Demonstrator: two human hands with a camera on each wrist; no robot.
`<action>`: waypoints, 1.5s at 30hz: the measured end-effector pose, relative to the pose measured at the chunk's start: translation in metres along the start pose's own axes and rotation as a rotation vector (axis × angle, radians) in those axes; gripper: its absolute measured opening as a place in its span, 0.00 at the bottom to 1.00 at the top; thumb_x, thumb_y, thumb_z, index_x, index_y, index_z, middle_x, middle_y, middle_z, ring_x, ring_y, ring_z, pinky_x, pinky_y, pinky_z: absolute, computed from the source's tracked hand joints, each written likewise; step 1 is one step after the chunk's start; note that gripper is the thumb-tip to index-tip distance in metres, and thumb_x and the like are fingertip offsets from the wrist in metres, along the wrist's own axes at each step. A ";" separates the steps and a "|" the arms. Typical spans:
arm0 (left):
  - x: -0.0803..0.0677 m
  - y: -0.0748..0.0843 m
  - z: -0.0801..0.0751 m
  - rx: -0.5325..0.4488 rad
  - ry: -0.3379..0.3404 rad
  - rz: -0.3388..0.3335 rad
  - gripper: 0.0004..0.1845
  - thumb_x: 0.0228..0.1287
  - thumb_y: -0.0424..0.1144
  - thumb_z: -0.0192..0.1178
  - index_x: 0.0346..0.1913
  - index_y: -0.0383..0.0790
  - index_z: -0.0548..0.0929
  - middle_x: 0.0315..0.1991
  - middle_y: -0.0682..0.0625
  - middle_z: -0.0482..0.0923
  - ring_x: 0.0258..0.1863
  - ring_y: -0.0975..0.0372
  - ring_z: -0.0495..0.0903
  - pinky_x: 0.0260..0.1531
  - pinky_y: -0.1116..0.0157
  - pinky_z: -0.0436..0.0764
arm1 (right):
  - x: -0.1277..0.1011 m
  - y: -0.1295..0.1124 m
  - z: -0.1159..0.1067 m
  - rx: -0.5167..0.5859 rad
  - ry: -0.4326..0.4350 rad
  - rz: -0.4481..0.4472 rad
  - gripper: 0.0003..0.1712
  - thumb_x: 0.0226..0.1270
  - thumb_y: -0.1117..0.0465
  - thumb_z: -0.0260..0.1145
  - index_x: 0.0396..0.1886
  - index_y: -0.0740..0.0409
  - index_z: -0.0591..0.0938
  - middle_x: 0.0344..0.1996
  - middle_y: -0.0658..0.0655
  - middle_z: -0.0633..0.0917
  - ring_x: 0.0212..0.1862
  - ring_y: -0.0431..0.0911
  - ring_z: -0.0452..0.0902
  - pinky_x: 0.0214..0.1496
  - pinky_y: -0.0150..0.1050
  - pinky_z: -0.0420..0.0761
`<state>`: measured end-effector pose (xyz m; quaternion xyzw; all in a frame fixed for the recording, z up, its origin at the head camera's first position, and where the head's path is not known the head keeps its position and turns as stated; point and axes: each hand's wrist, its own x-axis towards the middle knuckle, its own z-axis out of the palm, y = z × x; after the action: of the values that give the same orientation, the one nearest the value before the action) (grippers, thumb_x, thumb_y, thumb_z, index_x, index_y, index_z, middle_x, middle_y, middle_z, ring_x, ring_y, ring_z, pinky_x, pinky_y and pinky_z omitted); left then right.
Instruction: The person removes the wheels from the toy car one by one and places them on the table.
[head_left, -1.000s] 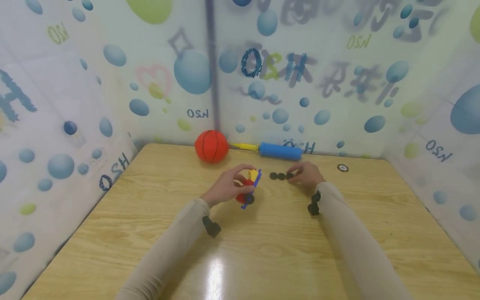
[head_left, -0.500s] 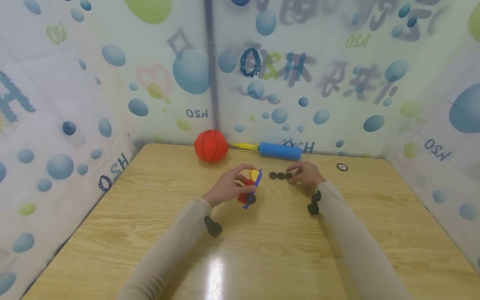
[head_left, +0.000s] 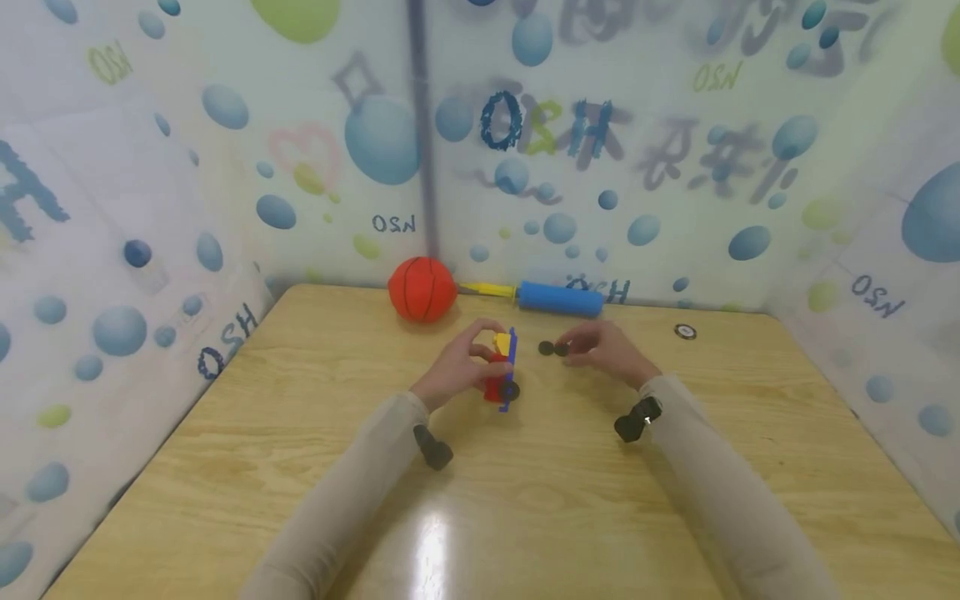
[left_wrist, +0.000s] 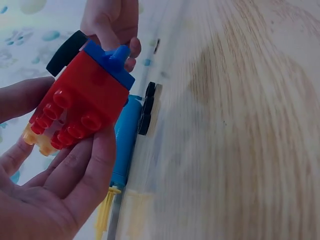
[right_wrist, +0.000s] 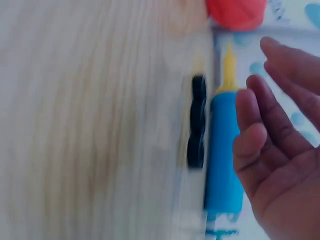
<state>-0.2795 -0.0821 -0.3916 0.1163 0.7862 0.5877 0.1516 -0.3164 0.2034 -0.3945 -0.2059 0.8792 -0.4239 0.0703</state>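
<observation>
A building-block car (head_left: pixel 498 377) is in my left hand (head_left: pixel 457 367), which grips it by its sides with fingers and thumb. Its red studded block (left_wrist: pixel 82 95), blue chassis (left_wrist: pixel 111 62), translucent yellow block (left_wrist: pixel 37 140) and one black wheel (left_wrist: pixel 66 52) show in the left wrist view. Three loose black wheels (right_wrist: pixel 197 120) stand in a touching row on the table in the right wrist view. My right hand (head_left: pixel 606 350) is beside the right end of that row, fingers apart and holding nothing; in the head view it hides the end wheel.
At the table's back edge lie a red ball (head_left: pixel 422 290) and a blue hand pump (head_left: pixel 560 298) with a yellow nozzle end. A small round chip (head_left: pixel 685 332) lies at the back right. Patterned walls enclose the wooden table (head_left: pixel 562 500) on three sides.
My left hand has turned the car so it points straighter away from me. The right hand has shifted slightly left, covering the end wheel in the head view.
</observation>
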 end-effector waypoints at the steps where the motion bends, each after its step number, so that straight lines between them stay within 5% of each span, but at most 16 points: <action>1: 0.001 0.000 0.001 -0.016 -0.002 -0.007 0.28 0.62 0.39 0.70 0.62 0.61 0.71 0.49 0.41 0.81 0.40 0.54 0.86 0.39 0.58 0.89 | -0.002 -0.003 0.002 0.027 -0.019 -0.010 0.20 0.61 0.65 0.73 0.53 0.63 0.85 0.44 0.65 0.88 0.40 0.43 0.82 0.41 0.37 0.80; 14: 0.007 0.001 0.004 -0.079 0.005 -0.022 0.26 0.63 0.38 0.69 0.58 0.61 0.70 0.44 0.42 0.80 0.32 0.55 0.85 0.35 0.60 0.88 | -0.014 -0.038 0.027 0.160 -0.203 -0.160 0.17 0.62 0.65 0.73 0.52 0.57 0.87 0.44 0.64 0.87 0.47 0.51 0.82 0.50 0.44 0.84; 25: 0.005 0.003 0.005 -0.098 -0.014 -0.011 0.23 0.65 0.38 0.67 0.57 0.60 0.71 0.44 0.43 0.80 0.33 0.54 0.84 0.36 0.61 0.88 | -0.013 -0.045 0.044 0.175 -0.347 -0.194 0.20 0.63 0.64 0.72 0.55 0.58 0.85 0.50 0.60 0.88 0.46 0.46 0.86 0.51 0.40 0.86; 45: 0.005 0.002 0.007 -0.056 -0.020 -0.026 0.24 0.65 0.38 0.66 0.59 0.62 0.71 0.46 0.42 0.81 0.36 0.55 0.84 0.36 0.62 0.87 | -0.013 -0.053 0.058 0.083 -0.266 -0.225 0.12 0.62 0.66 0.72 0.46 0.54 0.87 0.45 0.54 0.90 0.46 0.43 0.83 0.52 0.35 0.83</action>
<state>-0.2820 -0.0736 -0.3924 0.1077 0.7695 0.6061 0.1703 -0.2710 0.1376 -0.3905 -0.3542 0.8152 -0.4342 0.1465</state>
